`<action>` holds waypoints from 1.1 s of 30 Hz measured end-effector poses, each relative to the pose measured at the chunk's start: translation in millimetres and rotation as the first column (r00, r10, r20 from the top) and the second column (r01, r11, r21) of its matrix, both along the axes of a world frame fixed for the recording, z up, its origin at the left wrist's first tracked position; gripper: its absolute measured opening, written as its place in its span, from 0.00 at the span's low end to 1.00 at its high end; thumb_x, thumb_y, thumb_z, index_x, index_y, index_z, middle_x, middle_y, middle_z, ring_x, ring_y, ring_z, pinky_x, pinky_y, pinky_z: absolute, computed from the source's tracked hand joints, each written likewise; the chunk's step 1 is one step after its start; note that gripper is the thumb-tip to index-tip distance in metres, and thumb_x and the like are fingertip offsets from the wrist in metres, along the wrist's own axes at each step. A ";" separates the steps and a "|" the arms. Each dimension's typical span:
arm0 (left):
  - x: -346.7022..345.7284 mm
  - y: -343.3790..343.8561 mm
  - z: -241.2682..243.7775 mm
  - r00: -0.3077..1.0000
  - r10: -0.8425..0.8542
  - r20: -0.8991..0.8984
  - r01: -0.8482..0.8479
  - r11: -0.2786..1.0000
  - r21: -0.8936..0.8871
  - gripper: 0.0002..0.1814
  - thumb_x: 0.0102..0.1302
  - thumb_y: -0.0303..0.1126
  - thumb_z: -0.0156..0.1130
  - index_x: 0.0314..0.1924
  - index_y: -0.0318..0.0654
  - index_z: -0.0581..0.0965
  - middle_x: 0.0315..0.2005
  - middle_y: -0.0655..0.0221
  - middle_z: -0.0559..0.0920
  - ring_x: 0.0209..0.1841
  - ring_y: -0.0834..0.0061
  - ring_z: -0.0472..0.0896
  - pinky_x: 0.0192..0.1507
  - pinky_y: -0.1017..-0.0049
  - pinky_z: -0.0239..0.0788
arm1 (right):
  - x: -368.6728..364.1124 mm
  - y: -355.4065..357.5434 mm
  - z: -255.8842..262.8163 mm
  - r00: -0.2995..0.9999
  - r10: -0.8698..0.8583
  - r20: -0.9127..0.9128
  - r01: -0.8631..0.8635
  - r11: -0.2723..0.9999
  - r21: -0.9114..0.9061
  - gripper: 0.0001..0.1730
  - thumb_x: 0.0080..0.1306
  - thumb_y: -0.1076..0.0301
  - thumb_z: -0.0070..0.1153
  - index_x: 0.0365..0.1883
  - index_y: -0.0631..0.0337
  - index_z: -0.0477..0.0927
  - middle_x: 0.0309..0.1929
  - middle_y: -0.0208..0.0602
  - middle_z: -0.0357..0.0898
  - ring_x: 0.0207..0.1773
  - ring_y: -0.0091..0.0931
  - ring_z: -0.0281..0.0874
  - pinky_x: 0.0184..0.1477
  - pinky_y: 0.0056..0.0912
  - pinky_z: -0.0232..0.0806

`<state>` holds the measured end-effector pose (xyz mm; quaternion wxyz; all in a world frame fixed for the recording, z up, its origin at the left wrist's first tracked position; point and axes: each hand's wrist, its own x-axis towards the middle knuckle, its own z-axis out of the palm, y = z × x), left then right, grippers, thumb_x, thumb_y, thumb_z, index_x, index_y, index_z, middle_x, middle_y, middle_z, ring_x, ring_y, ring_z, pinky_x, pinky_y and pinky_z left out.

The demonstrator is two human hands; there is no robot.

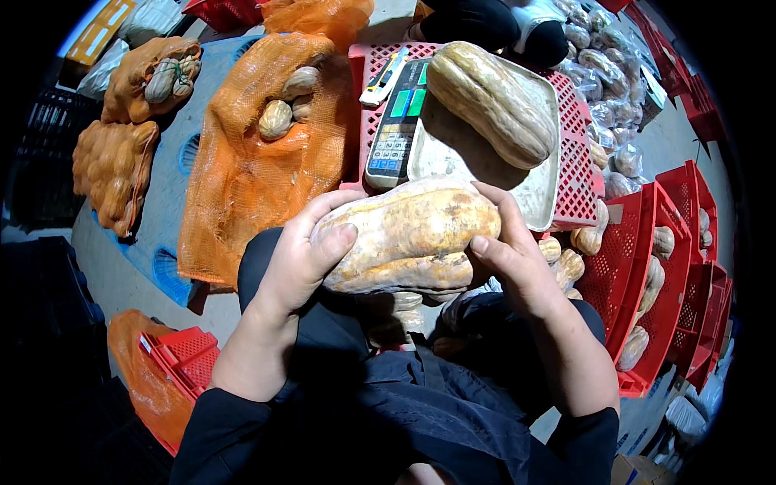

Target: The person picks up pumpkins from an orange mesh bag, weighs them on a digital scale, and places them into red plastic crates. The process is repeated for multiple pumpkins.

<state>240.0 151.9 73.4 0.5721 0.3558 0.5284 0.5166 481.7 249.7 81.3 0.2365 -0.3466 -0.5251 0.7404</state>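
Observation:
A mottled tan squash (412, 233) lies sideways between my two hands, above my lap. My left hand (309, 248) grips its left end, thumb on top. At its right end my right hand (515, 248) holds on with thumb and fingers. Just beyond is a digital scale (391, 142) with a metal pan (473, 188), and a larger ribbed squash (491, 103) rests on the pan. The scale stands on an upturned-looking red plastic crate (576, 151). A yellow-and-white utility knife (385, 76) lies beside the scale's keypad.
Orange mesh sacks of squash (212, 224) lie on a blue plastic pallet (167, 200) at left. Red crates holding squash (612, 273) stand at right. Bagged squash (606, 79) are piled behind them. Another person's dark-clad legs (473, 24) are beyond the scale.

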 end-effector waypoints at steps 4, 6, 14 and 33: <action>1.0 -1.6 0.2 1.000 0.003 -0.031 -0.002 1.000 0.029 0.33 0.59 0.45 0.67 0.57 0.28 0.71 0.54 0.59 0.75 0.56 0.73 0.73 0.58 0.73 0.64 | -0.1 -0.6 -3.6 1.000 -0.017 0.011 0.017 1.000 0.012 0.44 0.60 0.59 0.65 0.67 0.64 0.54 0.57 0.48 0.67 0.61 0.31 0.65 0.63 0.34 0.59; 2.0 -3.0 0.8 0.991 0.020 -0.133 -0.010 0.997 0.080 0.33 0.57 0.44 0.67 0.57 0.28 0.71 0.52 0.59 0.75 0.55 0.72 0.73 0.58 0.72 0.65 | -2.9 -2.0 -1.9 0.998 -0.048 0.031 0.048 0.999 0.004 0.50 0.54 0.61 0.70 0.67 0.64 0.53 0.57 0.50 0.66 0.61 0.32 0.66 0.63 0.34 0.59; 1.6 -8.0 -4.6 0.830 0.099 -0.549 0.119 0.930 0.347 0.38 0.49 0.45 0.70 0.56 0.28 0.72 0.48 0.55 0.75 0.50 0.63 0.76 0.55 0.70 0.65 | -6.9 -7.4 6.5 0.997 -0.070 -0.024 0.070 0.997 0.028 0.53 0.49 0.62 0.72 0.67 0.70 0.53 0.60 0.49 0.65 0.63 0.32 0.65 0.65 0.35 0.58; 0.6 -9.8 -4.4 0.796 0.282 -0.535 0.052 0.849 0.526 0.37 0.45 0.40 0.75 0.55 0.29 0.73 0.47 0.54 0.76 0.51 0.63 0.76 0.55 0.70 0.67 | -13.3 -13.7 -5.7 0.982 -0.127 -0.136 0.105 0.982 -0.160 0.41 0.63 0.52 0.60 0.67 0.64 0.59 0.61 0.42 0.67 0.64 0.30 0.64 0.65 0.33 0.57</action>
